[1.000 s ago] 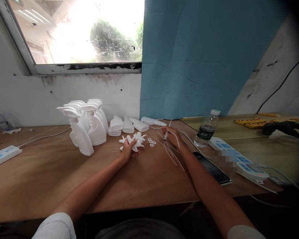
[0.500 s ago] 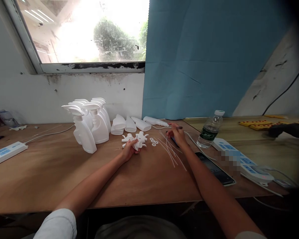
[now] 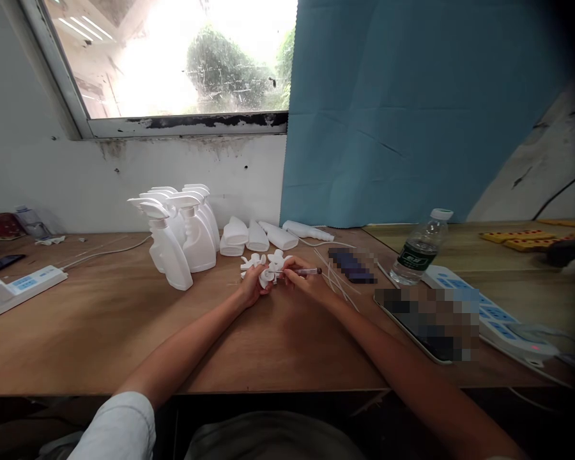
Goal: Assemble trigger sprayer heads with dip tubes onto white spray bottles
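My left hand (image 3: 251, 291) is closed around a white trigger sprayer head (image 3: 267, 277), low over the tabletop. In my right hand (image 3: 303, 277) is a pen (image 3: 311, 271), gripped with its tip end against or very close to the sprayer head; which of the two I cannot tell. More white sprayer heads (image 3: 278, 258) lie in a small pile just behind my hands. Thin white tubes (image 3: 336, 278) are spread beside my right hand, partly covered by it. The small white rings on the table are now hidden behind that hand.
White spray bottles (image 3: 200, 246) stand grouped at left, with several white bottles (image 3: 282, 236) lying behind the pile. To the right are a dark blue blurred object (image 3: 353, 264), a phone (image 3: 412, 329), a water bottle (image 3: 416, 255) and a power strip (image 3: 496, 313). Another power strip (image 3: 26, 287) lies far left.
My right hand has moved left from the tubes to the sprayer head, bringing the pen with it. My left hand still holds the head. The view has shifted slightly.
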Demonstrator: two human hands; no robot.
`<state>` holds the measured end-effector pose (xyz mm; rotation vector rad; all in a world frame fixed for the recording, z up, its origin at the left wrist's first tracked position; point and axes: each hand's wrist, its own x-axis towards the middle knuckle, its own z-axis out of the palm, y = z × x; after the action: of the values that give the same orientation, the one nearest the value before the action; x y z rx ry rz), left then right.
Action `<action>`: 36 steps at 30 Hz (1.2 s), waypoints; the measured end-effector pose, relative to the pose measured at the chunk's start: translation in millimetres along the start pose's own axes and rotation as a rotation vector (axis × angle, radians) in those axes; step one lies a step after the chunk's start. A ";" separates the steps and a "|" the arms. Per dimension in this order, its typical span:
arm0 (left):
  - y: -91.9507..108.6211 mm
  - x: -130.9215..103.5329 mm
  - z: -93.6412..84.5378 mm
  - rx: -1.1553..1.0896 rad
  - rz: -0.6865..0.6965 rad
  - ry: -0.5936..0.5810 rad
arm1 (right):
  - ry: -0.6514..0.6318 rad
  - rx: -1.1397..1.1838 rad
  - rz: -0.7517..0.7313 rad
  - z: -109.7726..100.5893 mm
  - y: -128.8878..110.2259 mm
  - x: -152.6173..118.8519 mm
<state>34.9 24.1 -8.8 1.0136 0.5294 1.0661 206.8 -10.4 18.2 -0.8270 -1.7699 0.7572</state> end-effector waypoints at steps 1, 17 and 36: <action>-0.2 -0.8 1.2 0.017 0.007 0.004 | 0.016 -0.090 -0.042 0.5 -2.6 -1.3; -2.2 -3.8 -2.2 0.111 -0.092 0.009 | -0.013 0.258 0.112 2.3 0.9 -1.8; 0.7 -2.9 -5.6 0.054 -0.166 -0.026 | -0.103 0.301 0.127 12.2 -11.3 -2.1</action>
<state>28.9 23.9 -11.1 1.0116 0.6133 0.8942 193.6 -20.0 22.4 -0.7106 -1.6501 1.1363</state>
